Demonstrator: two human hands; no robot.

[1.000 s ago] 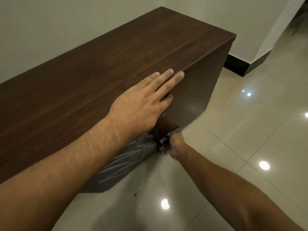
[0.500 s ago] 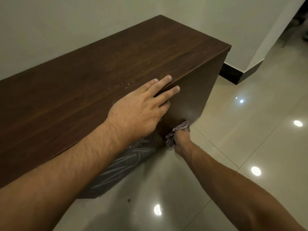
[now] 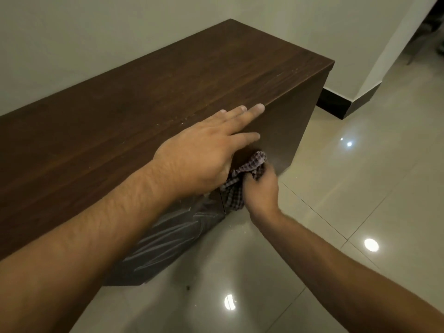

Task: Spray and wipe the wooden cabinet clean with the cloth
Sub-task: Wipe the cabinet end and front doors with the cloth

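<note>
**Wiping the cabinet's front panel**

Glossy pale floor tiles (image 3: pixel 336 236) are throwing back ceiling-light reflections around a long, dark wooden cabinet (image 3: pixel 144 111) that is standing against a plain wall (image 3: pixel 96 32). Everything here is placed relative to that cabinet.

The person's left hand (image 3: pixel 206 155) is lying flat on the cabinet's top near its front edge, fingers (image 3: pixel 242 111) spread and released, gripping nothing; it looks to be bracing the body while leaning over. The right hand (image 3: pixel 260 186) is working just below that edge, against the cabinet's front face, its fingers clenched on a bunched checked cloth (image 3: pixel 242 179). The cloth is pressing on the front panel close to the seam between two doors, partly tucked under the left hand from this angle.

To the left of the seam, the lower front is showing pale streaks (image 3: pixel 173 236); whether they are wet smears or a wrinkled film is hard to say. A few light specks (image 3: pixel 185 120) are sitting on the top near the left hand's fingers. No spray bottle is in view.

By my reckoning the wiping step is in hand, on the front face rather than the top. The next move seems to call for sweeping the cloth along the panel with steady pressure, working toward the right end and down to the floor line, then seeing to the specks on top. The streaked section probably needs another pass too.
</note>
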